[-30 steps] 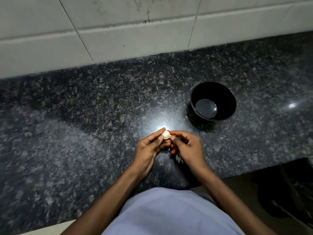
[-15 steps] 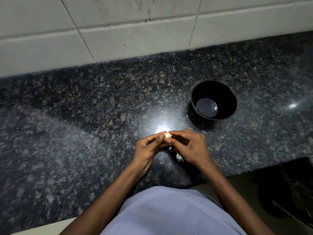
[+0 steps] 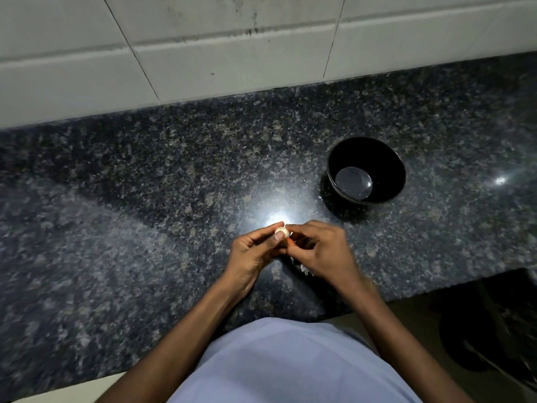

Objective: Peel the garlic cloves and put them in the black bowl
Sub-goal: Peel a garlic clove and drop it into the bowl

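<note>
I'm pinching the garlic clove [image 3: 282, 232] between my left hand [image 3: 252, 255] and right hand [image 3: 321, 251], fingers curled tight around it above the counter [image 3: 145, 199]. The black bowl [image 3: 366, 170] is sitting nearby, holding nothing.

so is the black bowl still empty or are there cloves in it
Empty: the black bowl stands upright, showing only its bare shiny bottom. The one garlic clove visible is pinched between both hands.

countertop [image 3: 145, 199]: polished speckled granite, glossy | black bowl [image 3: 386, 158]: glossy, smooth | wall tiles [image 3: 203, 39]: matt, scuffed
</note>
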